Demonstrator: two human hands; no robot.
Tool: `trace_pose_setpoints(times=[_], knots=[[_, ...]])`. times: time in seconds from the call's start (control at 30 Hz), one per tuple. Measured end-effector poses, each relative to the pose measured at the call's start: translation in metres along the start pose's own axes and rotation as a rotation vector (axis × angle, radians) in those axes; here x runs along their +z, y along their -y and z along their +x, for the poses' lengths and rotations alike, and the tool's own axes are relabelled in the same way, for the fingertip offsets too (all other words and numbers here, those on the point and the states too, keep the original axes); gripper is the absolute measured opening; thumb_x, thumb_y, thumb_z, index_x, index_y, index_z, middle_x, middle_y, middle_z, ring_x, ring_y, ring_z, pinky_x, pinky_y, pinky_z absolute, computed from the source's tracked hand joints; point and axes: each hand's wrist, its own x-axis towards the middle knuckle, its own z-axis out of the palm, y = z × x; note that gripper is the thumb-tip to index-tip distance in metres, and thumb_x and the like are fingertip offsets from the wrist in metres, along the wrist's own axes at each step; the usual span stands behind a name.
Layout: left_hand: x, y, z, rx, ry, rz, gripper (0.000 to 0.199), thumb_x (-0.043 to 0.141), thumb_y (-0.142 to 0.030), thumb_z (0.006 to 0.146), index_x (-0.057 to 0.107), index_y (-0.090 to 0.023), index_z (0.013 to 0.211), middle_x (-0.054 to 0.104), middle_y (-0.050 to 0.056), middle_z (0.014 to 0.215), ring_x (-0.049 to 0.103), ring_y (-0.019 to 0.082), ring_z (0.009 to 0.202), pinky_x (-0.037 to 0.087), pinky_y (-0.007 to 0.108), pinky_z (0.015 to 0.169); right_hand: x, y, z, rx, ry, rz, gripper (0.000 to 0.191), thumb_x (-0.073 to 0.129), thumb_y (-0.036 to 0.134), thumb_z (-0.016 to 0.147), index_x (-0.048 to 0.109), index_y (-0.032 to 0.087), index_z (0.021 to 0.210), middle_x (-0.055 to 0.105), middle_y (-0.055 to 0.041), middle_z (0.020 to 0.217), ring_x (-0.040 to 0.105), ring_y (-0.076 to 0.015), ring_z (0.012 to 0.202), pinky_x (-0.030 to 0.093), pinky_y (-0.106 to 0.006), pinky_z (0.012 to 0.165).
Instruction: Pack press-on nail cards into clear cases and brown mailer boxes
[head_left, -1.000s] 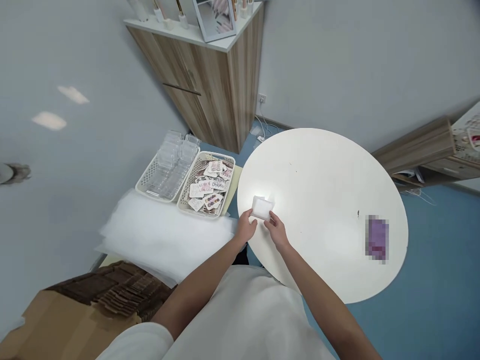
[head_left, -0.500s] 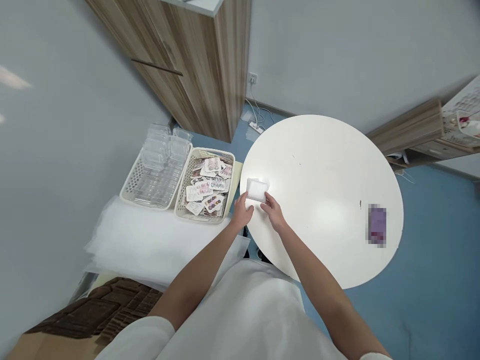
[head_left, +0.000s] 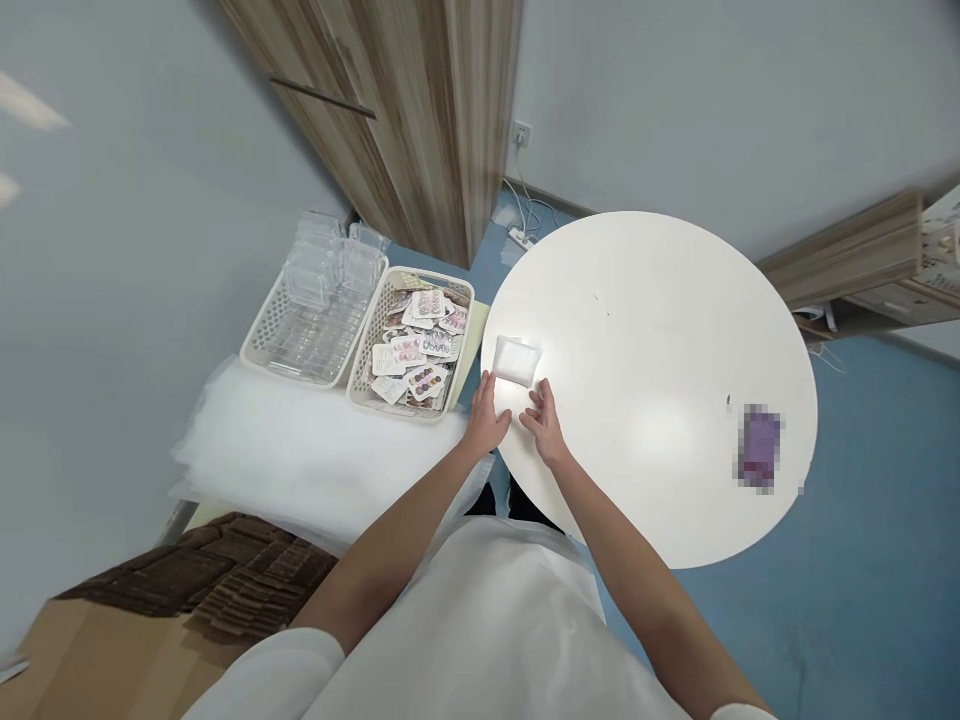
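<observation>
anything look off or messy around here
Nothing looks spilled, but the purple thing on the white table shows only as coarse blocks, hiding what it is, with a small dark mark beside it. The printed cards lie jumbled in their basket.

One round table is here, and on it lie one white packet and one blurred purple thing. Left of this table are two baskets; beyond it, one wall socket and one power strip.

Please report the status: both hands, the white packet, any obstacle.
Left hand, right hand open at near corners of white packet; contact unclear. Packet lies on round table, near left rim. Pixelated purple item far right, away from packet.
</observation>
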Motion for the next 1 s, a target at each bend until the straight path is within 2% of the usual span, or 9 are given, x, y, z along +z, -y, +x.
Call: trace_pose_setpoints(times=[0.13,0.23,0.37,0.43,0.5,0.6,0.73,0.87,1.0], knots=[[0.001,-0.006,-0.022,-0.065,0.047,-0.026,0.068,0.049,-0.025,0.077,0.016,-0.018,0.136,0.013,0.012,0.145,0.011,0.024,0.134,0.017,0.044,0.107,-0.009,-0.002,-0.028,0.028,0.064,0.058,0.078,0.049,0.043,0.076,0.001,0.033,0.137,0.005,-0.0024,0.147,0.024,-0.0221,0.130,0.034,-0.042,0.097],[-0.002,-0.017,-0.043,-0.123,0.082,-0.055,0.061,0.050,-0.028,0.077,0.027,-0.016,0.133,0.017,0.013,0.144,0.015,0.025,0.133,0.021,0.042,0.106,-0.023,0.000,-0.052,0.048,0.096,0.058,0.075,0.050,0.042,0.076,0.008,0.034,0.137,0.013,-0.0046,0.146,0.032,-0.0230,0.126,0.037,-0.043,0.094],[-0.001,-0.033,-0.070,-0.198,0.145,-0.126,0.056,0.051,-0.031,0.077,0.036,-0.015,0.128,0.033,0.014,0.137,0.036,0.025,0.123,0.035,0.036,0.097,-0.044,0.004,-0.078,0.115,0.075,0.137,0.066,0.053,0.040,0.073,0.025,0.029,0.132,0.038,-0.0097,0.134,0.053,-0.0209,0.104,0.044,-0.039,0.085],[0.005,-0.039,-0.082,-0.238,0.175,-0.153,0.055,0.051,-0.033,0.077,0.037,-0.014,0.127,0.042,0.014,0.131,0.048,0.024,0.113,0.041,0.034,0.091,-0.051,0.004,-0.089,0.159,0.047,0.133,0.056,0.054,0.039,0.072,0.039,0.024,0.123,0.050,-0.0097,0.120,0.058,-0.0184,0.091,0.045,-0.035,0.079],[0.012,-0.044,-0.095,-0.269,0.159,-0.147,0.056,0.053,-0.034,0.075,0.039,-0.013,0.126,0.046,0.015,0.128,0.051,0.023,0.108,0.042,0.034,0.089,-0.054,0.002,-0.100,0.178,0.038,0.113,0.044,0.055,0.039,0.070,0.051,0.021,0.110,0.057,-0.0081,0.107,0.059,-0.0164,0.081,0.045,-0.032,0.073],[0.024,-0.046,-0.116,-0.320,0.140,-0.132,0.056,0.056,-0.035,0.073,0.043,-0.014,0.123,0.048,0.015,0.126,0.053,0.024,0.105,0.042,0.034,0.088,-0.051,-0.007,-0.115,0.174,0.099,0.092,0.035,0.057,0.039,0.068,0.057,0.019,0.097,0.061,-0.0055,0.092,0.058,-0.0145,0.071,0.044,-0.029,0.067],[0.029,-0.044,-0.148,-0.369,0.168,-0.178,0.054,0.056,-0.039,0.071,0.047,-0.017,0.119,0.047,0.013,0.128,0.054,0.025,0.105,0.043,0.033,0.085,-0.042,-0.020,-0.128,0.156,0.242,0.044,0.032,0.058,0.038,0.066,0.059,0.018,0.092,0.062,-0.0033,0.082,0.055,-0.0128,0.066,0.044,-0.029,0.065],[0.020,-0.043,-0.179,-0.421,0.102,-0.211,0.058,0.056,-0.042,0.071,0.044,-0.019,0.123,0.043,0.012,0.132,0.052,0.026,0.108,0.043,0.033,0.085,-0.032,-0.022,-0.130,0.113,0.362,-0.031,0.032,0.058,0.038,0.066,0.059,0.019,0.091,0.063,-0.0027,0.081,0.055,-0.0128,0.065,0.044,-0.029,0.065],[0.002,-0.049,-0.199,-0.424,0.035,-0.194,0.059,0.053,-0.042,0.073,0.041,-0.017,0.126,0.042,0.012,0.132,0.051,0.026,0.110,0.044,0.033,0.084,-0.013,-0.013,-0.130,0.058,0.438,-0.074,0.033,0.057,0.040,0.067,0.059,0.019,0.093,0.063,-0.0044,0.083,0.056,-0.0148,0.068,0.045,-0.030,0.065]])
